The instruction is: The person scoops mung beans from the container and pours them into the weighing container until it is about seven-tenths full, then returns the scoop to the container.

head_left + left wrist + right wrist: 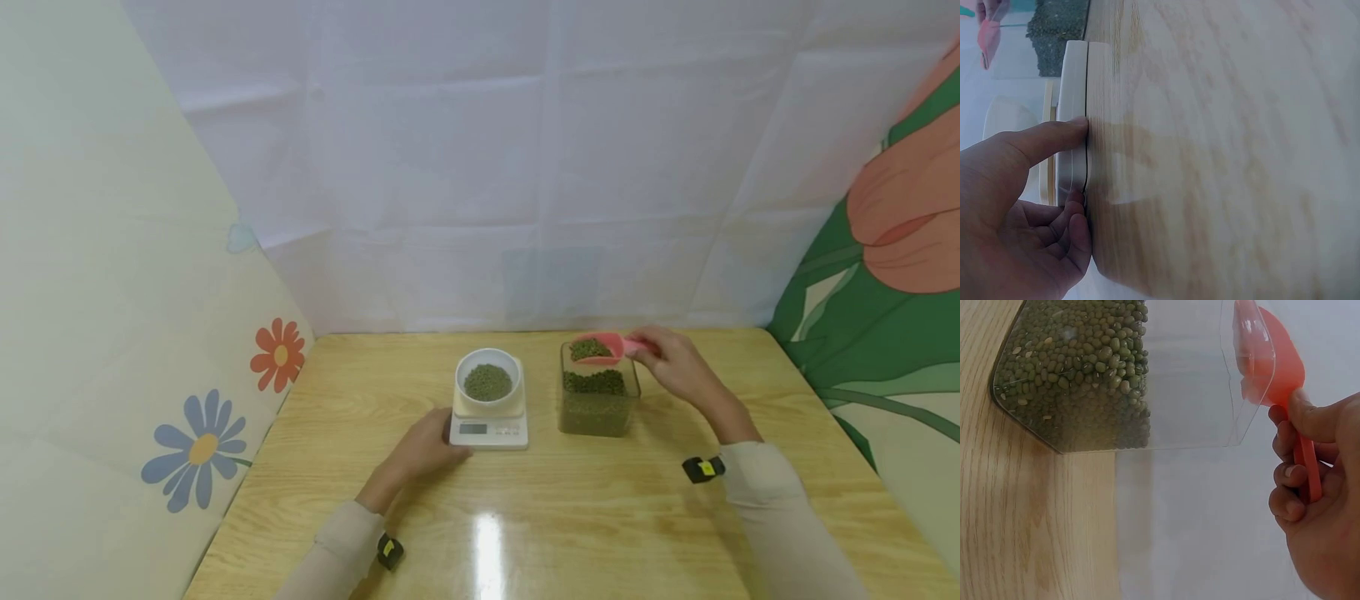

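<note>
A pink scoop (pixel 611 347) heaped with green mung beans is held level at the top of a clear square container (pixel 597 414). My right hand (pixel 675 364) grips its handle, fingers wrapped round it in the right wrist view. More mung beans (pixel 1079 369) fill the lower part of the container. To the left stands a white kitchen scale (pixel 490 434) carrying a white bowl (pixel 462 379) with mung beans in it. My left hand (pixel 426 446) holds the scale's front left corner, thumb along the front edge and fingers curled at the side. The scale's display is unreadable.
Everything stands on a wood-grain table (pixel 600 517). A white cloth backdrop (pixel 480 167) hangs along its far edge. Flower-printed panels flank it on the left (pixel 202 450) and right (pixel 907 225). The container sits a short gap to the right of the scale.
</note>
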A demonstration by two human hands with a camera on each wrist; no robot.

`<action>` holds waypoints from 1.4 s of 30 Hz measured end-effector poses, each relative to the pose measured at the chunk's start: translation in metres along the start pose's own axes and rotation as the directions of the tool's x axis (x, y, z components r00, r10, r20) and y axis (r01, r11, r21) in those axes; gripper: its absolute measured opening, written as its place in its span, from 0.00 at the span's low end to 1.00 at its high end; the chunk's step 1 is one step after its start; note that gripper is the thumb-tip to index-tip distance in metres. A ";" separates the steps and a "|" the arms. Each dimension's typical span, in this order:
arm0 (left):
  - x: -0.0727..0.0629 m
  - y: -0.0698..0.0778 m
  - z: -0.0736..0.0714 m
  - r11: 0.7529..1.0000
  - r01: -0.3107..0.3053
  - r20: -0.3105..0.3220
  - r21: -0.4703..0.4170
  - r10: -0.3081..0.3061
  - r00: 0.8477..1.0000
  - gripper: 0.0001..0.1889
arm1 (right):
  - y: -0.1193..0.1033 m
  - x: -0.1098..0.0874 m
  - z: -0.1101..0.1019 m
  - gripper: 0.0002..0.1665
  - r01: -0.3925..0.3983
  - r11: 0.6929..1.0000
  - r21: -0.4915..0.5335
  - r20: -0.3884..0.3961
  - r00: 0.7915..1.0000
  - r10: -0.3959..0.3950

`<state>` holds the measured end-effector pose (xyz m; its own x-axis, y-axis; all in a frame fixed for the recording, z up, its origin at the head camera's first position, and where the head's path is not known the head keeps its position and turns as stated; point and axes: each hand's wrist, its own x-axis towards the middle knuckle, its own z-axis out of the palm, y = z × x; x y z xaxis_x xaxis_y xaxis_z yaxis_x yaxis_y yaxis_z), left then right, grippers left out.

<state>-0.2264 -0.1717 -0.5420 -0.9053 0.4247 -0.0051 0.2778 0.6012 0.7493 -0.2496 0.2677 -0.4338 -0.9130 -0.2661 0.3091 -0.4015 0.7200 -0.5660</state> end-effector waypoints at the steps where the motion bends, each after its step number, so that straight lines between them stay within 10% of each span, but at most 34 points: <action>1: 0.000 0.000 0.000 1.000 0.000 0.001 -0.001 0.000 1.000 0.30 | -0.001 0.001 0.000 0.16 0.004 1.000 -0.001 -0.002 1.000 -0.004; 42: 0.000 -0.002 0.001 1.000 0.007 -0.002 0.021 -0.007 1.000 0.30 | -0.029 0.030 0.013 0.14 0.089 0.996 0.032 0.007 0.996 -0.089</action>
<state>-0.2264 -0.1718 -0.5443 -0.9081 0.4187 -0.0089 0.2780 0.6185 0.7349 -0.2664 0.2300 -0.4179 -0.8740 -0.3341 0.3527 -0.4833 0.6725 -0.5605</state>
